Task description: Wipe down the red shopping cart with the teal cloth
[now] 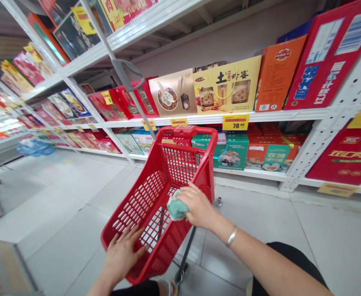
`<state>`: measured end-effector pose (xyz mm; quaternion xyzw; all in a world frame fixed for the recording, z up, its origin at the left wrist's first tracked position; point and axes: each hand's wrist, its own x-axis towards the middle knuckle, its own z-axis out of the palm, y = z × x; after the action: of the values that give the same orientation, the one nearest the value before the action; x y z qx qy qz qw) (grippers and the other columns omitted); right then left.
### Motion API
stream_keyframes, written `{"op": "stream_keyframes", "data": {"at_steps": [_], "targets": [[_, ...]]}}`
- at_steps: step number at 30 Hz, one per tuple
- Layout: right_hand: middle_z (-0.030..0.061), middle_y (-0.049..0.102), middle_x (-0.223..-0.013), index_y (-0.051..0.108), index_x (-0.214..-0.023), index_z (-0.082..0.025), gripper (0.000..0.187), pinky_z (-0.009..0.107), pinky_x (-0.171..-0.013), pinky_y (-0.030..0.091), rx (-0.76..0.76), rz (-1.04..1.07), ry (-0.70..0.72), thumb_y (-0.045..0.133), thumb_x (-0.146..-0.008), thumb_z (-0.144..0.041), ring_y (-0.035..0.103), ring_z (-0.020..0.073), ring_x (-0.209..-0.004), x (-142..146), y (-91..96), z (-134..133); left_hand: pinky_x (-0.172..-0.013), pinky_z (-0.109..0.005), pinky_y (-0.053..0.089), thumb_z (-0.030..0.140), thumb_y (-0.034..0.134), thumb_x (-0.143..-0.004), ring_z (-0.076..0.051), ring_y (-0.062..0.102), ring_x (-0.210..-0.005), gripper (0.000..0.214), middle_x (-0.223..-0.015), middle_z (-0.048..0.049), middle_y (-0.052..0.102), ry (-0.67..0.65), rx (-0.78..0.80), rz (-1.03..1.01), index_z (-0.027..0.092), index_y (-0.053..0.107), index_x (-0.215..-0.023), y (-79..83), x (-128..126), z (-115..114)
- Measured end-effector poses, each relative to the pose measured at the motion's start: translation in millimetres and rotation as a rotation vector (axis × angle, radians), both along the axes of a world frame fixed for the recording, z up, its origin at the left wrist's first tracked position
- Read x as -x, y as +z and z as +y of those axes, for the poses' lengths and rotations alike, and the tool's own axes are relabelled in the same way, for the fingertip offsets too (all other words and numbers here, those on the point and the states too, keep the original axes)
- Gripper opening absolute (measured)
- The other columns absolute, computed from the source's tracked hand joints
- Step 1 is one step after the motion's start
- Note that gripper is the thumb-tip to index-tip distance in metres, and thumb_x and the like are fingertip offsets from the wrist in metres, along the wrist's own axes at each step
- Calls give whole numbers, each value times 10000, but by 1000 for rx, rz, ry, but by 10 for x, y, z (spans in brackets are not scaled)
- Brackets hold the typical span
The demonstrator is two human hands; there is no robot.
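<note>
A red plastic shopping cart [168, 263] with lattice walls stands tilted across the middle of the view. Its basket holds nothing that I can see. My right hand [195, 203] is closed around a crumpled pale green and white cloth [177, 209], which lies against the cart's right side rim. At the near end of the basket, my left hand [125, 250] rests on the rim with its fingers spread, holding nothing. A silver bracelet [232, 236] circles my right wrist.
White store shelves [306, 114] with boxed goods run along the far side, close behind the cart. A yellow price tag [235, 122] hangs on the shelf edge. A grey handle on a pole [127, 74] rises beyond the cart. Grey tiles [60, 218] cover the floor.
</note>
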<state>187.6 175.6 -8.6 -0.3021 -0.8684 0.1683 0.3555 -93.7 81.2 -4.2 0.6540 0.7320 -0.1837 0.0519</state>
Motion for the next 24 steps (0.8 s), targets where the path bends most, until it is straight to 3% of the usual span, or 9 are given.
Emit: {"op": "stream_keyframes", "data": {"at_steps": [4, 7, 12, 18, 21, 24], "targets": [[63, 689, -1272, 609, -1247, -204, 423, 465, -1250, 187, -52, -37, 228, 566, -832, -136, 505, 201, -1341, 163, -161, -384, -1212, -483, 277, 450, 490, -867, -274, 398, -1465, 607, -1542, -84, 479, -3, 41, 18, 244, 556, -1434, 62, -117, 52], [30, 695, -1275, 605, -1259, -229, 353, 481, -1267, 93, -141, -98, 289, 517, -929, -141, 509, 178, -1332, 166, -182, -407, -1208, -487, 281, 394, 504, -840, -262, 414, -1456, 592, -1534, -67, 489, -31, 39, 16, 273, 574, -1415, 78, -197, 72], [11, 721, -1227, 635, -1238, -287, 368, 584, -1245, 59, -188, -130, 108, 528, -944, -94, 518, 193, -1328, -141, -48, 71, -1202, -483, 290, 487, 479, -866, -266, 388, -1471, 600, -1548, -60, 468, -40, 70, -3, 269, 575, -1416, 87, -282, 94], [89, 671, -1322, 690, -1169, -241, 446, 630, -1214, 168, -145, 38, -415, 478, -862, 3, 452, 267, -1389, -529, 11, 565, -1184, -482, 315, 481, 466, -893, -264, 446, -1435, 536, -1502, -63, 533, -22, 35, -39, 266, 631, -1355, 95, -391, 55], [104, 613, -1403, 653, -1257, -215, 533, 604, -1207, 234, -90, 103, -330, 493, -790, -13, 390, 275, -1440, -468, -91, 516, -1175, -474, 329, 468, 435, -924, -257, 487, -1404, 514, -1485, -66, 557, 14, 30, -38, 255, 632, -1348, 90, -460, 17], [108, 495, -1521, 517, -1429, -211, 654, 635, -1205, 217, -50, 156, -169, 530, -785, -100, 253, 293, -1513, -274, -250, 211, -1165, -459, 341, 442, 439, -932, -251, 546, -1347, 471, -1447, -63, 600, 38, 26, -34, 275, 646, -1321, 80, -500, -10]]}}
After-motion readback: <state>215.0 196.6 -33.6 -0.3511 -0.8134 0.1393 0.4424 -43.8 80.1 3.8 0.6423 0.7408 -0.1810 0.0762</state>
